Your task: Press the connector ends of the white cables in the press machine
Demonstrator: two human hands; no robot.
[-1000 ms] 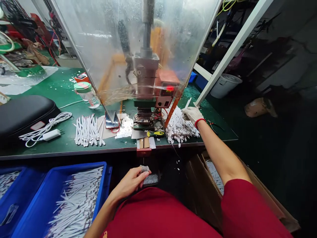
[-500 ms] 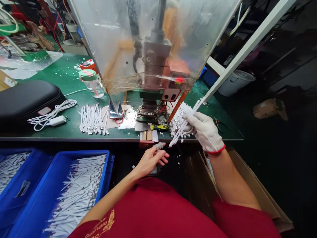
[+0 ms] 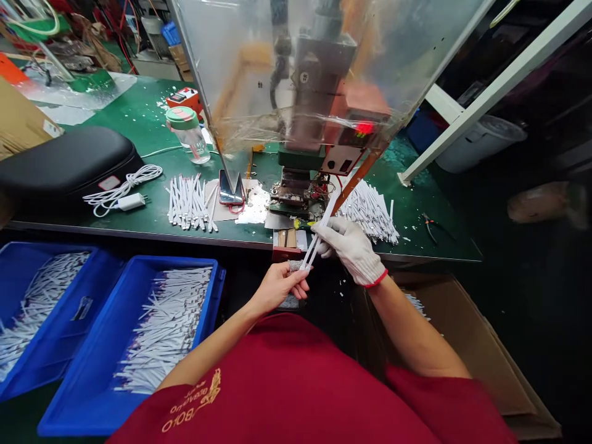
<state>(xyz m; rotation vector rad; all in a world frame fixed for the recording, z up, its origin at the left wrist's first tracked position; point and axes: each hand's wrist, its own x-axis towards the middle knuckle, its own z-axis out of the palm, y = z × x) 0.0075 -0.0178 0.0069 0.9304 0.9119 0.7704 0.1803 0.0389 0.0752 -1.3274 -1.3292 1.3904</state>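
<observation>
Between my two hands, in front of the table edge, are a few flat white cable strips (image 3: 326, 216). My left hand (image 3: 280, 285), bare but for a grey wrap on a finger, pinches their lower ends. Higher up the same strips, my right hand (image 3: 349, 248) in a white knit glove with a red cuff grips them. Just beyond stands a press machine (image 3: 296, 191) behind a clear plastic shield (image 3: 259, 80). A heap of white cable strips (image 3: 370, 213) lies right of the press, and a neater pile (image 3: 189, 203) lies to the left.
Blue bins (image 3: 210, 320) of white strips stand below the table at left; an open cardboard box (image 3: 481, 345) is at lower right. On the table are a phone (image 3: 231, 188), a lidded jar (image 3: 189, 135), pliers (image 3: 430, 228), a charger (image 3: 132, 201) and a black padded cushion (image 3: 69, 160).
My right hand has brought the strips left and down to my left hand, which has closed on their lower ends. The head view has shifted.
</observation>
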